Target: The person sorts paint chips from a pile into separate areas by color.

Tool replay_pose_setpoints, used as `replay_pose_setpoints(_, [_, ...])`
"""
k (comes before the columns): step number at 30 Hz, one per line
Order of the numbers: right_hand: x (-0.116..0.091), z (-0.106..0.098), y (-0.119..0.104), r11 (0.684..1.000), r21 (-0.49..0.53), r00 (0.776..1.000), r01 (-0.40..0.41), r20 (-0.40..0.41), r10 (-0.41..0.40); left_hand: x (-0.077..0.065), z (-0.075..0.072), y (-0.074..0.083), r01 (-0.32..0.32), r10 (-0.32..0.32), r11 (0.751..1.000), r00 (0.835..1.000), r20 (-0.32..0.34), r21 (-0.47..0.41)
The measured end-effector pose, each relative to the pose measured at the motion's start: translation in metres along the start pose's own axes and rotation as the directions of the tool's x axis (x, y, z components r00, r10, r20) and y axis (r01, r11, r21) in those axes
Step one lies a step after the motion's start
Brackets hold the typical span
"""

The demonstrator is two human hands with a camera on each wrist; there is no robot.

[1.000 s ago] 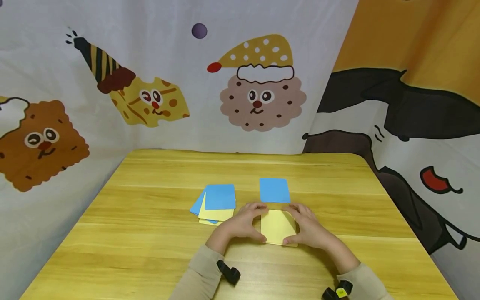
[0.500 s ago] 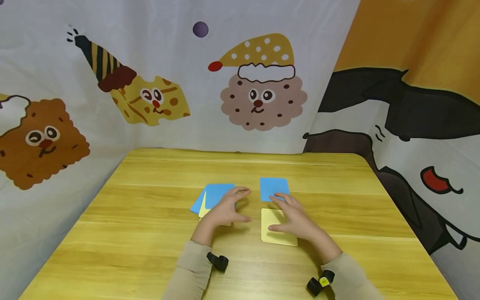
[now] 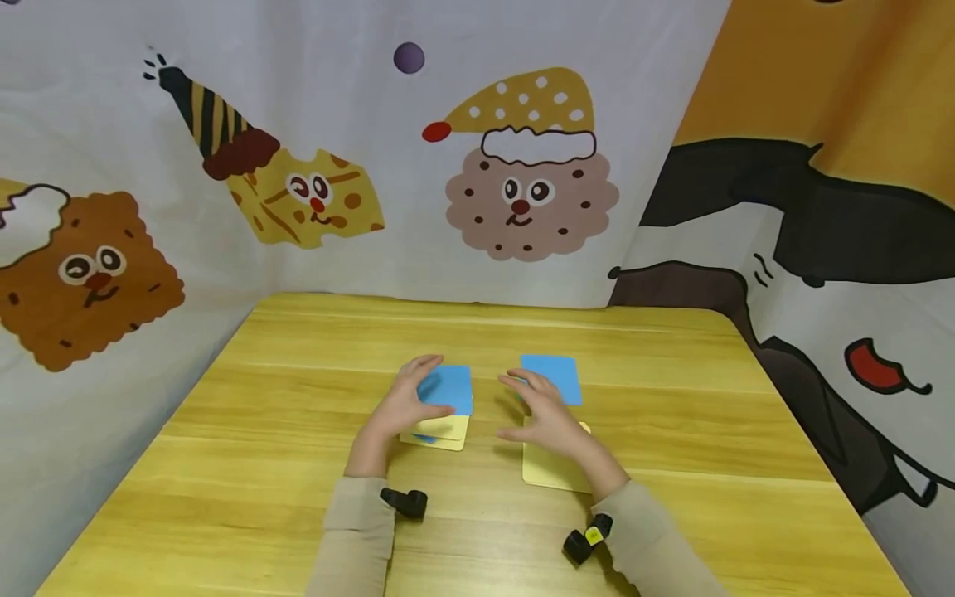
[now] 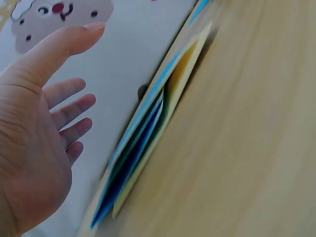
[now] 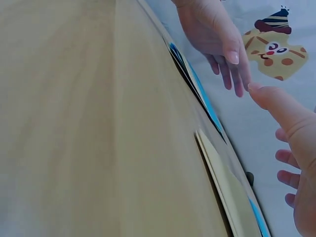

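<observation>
My left hand hovers over the left edge of a loose pile of blue and yellow square cards, fingers spread and holding nothing. A blue card tops that pile, with yellow and blue ones fanned out beneath, and gaps between the layers show in the left wrist view. To the right, a stack of yellow cards lies nearest me, partly covered by my right arm. Behind it sits a blue card or blue stack. My right hand is above these two, thumb and fingers apart, with nothing between them.
A wood-grain table carries all the cards. Behind it hangs a white cloth printed with cartoon biscuits and cheese. Black devices, such as the left one, are strapped at both sleeve cuffs.
Both hands have come off the yellow stack and moved left. The left hand is now over the mixed pile. The right hand has shifted left and a little farther away. The cards stay put.
</observation>
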State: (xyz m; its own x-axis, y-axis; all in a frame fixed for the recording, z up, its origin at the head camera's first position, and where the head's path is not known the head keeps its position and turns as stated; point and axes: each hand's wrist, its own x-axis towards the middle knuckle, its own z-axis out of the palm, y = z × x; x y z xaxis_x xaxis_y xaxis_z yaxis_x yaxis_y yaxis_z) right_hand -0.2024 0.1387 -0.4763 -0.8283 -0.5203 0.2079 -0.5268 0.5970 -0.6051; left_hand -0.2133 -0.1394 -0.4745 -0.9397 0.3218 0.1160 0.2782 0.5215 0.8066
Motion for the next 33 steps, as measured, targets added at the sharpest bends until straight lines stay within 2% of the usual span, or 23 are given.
replay_pose_setpoints(11, [0.03, 0.019, -0.001, 1.0, 0.015, 0.999, -0.017, 0.029, 0.016, -0.003, -0.011, -0.021, 0.044, -0.044, 0.999, 0.999, -0.02, -0.026])
replay_pose_setpoints(16, [0.042, 0.025, -0.002, 1.0, 0.0, 0.997, -0.031, 0.07, 0.031, -0.002, -0.013, -0.028, 0.068, -0.068, 0.998, 0.998, -0.008, 0.015])
replay_pose_setpoints(26, [0.06, 0.036, 0.003, 0.998, -0.056, 0.987, -0.015, 0.159, 0.024, -0.001, -0.013, -0.03, 0.101, -0.103, 0.992, 0.995, 0.018, 0.079])
replay_pose_setpoints(33, [0.069, 0.041, 0.001, 0.993, -0.116, 0.976, -0.016, 0.216, 0.041, -0.001, -0.011, -0.031, 0.125, -0.132, 0.98, 0.991, 0.036, 0.156])
